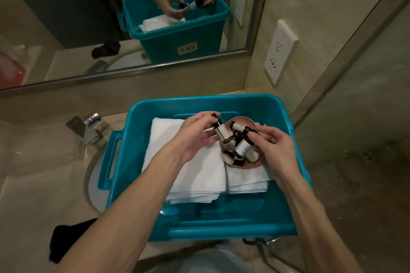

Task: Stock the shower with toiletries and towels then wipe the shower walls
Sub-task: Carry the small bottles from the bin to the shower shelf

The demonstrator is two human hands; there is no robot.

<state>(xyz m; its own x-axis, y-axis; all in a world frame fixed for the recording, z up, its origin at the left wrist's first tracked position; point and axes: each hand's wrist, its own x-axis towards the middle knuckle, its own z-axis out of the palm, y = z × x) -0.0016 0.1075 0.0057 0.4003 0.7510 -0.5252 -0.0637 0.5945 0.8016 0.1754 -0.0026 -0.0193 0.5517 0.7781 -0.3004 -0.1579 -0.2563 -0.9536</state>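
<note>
Centrally, item one: a small bottle [218, 131] with a dark cap and a pale label, held above the teal bin [199, 101]. Its long axis is near upright and its cap tips away toward the mirror [66, 17]. The left hand [195, 137] reaches in from the lower left with the wrist bent. Its fingers [204, 116] are curled and pinch this bottle near the cap. Item two: a second bottle [242, 146], slanted, with its dark cap toward the far left. The right hand [275, 146] grips it in curled fingers just over the pink dish [255, 163]. Print on both labels is too small to read. Item three: more bottles [240, 127] lying on their sides in the dish. Item four: folded white towels [188, 173] in two stacks side by side inside the bin, with the dish resting on the right stack. The bin sits over the basin at the stone bench [33, 184], beside a chrome tap [88, 131]. The mirror reflects the bin's front, where a pale sticker [187, 47] bears characters that cannot be made out. A white socket plate [280, 51] is on the right wall.
</note>
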